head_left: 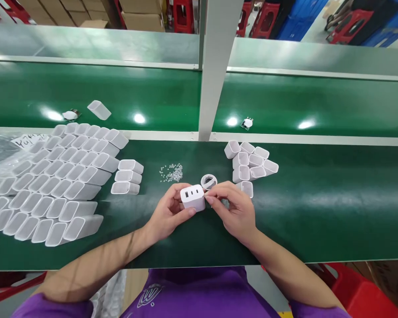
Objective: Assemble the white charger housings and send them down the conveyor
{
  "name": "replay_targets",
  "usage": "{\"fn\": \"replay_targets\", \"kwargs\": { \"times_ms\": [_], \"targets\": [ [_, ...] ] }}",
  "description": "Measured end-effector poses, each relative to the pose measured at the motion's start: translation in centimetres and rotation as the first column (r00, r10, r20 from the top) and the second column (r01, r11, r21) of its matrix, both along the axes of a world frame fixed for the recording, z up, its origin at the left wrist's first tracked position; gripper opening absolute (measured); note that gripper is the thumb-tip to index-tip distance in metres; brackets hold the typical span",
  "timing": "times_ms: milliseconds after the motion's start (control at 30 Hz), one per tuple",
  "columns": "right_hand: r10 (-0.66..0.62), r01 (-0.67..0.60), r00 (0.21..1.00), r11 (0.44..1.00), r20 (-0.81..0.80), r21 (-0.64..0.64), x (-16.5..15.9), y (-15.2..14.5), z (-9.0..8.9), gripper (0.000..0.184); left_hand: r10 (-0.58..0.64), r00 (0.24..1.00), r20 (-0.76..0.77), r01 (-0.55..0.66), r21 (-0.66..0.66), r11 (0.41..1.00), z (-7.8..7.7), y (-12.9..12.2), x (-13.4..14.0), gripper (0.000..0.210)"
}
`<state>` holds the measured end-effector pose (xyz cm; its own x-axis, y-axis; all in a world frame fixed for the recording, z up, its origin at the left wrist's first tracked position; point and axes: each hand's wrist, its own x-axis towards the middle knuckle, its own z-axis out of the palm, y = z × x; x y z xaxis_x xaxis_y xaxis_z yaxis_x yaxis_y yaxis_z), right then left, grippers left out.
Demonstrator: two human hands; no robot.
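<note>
My left hand [172,207] is closed around a white USB charger [193,201], whose port face, with several slots, is tilted up toward me. At the charger's right edge, the thumb and forefinger of my right hand [234,210] are pinched together. What they hold, if anything, is too small to make out. Just beyond my fingers lies a white ring-shaped thing [204,177] with a dark inside. A scatter of tiny whitish pieces [172,173] lies on the green table [172,247] past my left hand.
Many open white housings [63,170] stand packed at left, with a short stack [128,176] beside them. More housings [248,160] cluster at right. On the green belt [166,97] behind lie a housing [99,109] and small circuit parts [247,123]. A grey post [217,66] rises mid-table.
</note>
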<state>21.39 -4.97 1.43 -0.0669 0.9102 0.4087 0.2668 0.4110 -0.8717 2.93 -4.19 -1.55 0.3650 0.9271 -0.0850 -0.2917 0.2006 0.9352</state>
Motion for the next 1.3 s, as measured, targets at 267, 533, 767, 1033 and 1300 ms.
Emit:
{"fn": "replay_targets", "kwargs": {
  "times_ms": [267,533,767,1033,1300],
  "targets": [
    [-0.094,0.087,0.992,0.993,0.083,0.077,-0.1,-0.1,-0.4,0.010,-0.033,0.977,-0.211,0.047,0.059,0.997,0.5,-0.3,-0.1,0.053],
    [-0.140,0.116,0.983,0.974,0.115,0.194,-0.3,-0.1,-0.8,0.014,0.046,0.936,-0.348,0.002,0.134,0.991,-0.1,-0.5,-0.4,0.055],
    [-0.180,0.143,0.973,0.961,0.143,0.238,-0.4,-0.3,-1.2,0.016,0.152,0.894,-0.421,-0.067,0.210,0.975,-0.1,-0.7,-0.1,0.059],
    [-0.192,0.153,0.971,0.958,0.143,0.244,-0.7,-0.4,-1.3,0.019,0.292,0.811,-0.507,-0.019,0.477,0.879,-0.4,-0.3,-0.3,0.056],
    [-0.237,0.203,0.964,0.950,0.121,0.237,-1.7,-1.2,-1.7,0.024,0.407,0.690,-0.598,0.020,0.578,0.816,-0.1,0.0,-0.2,0.050]
  ]
}}
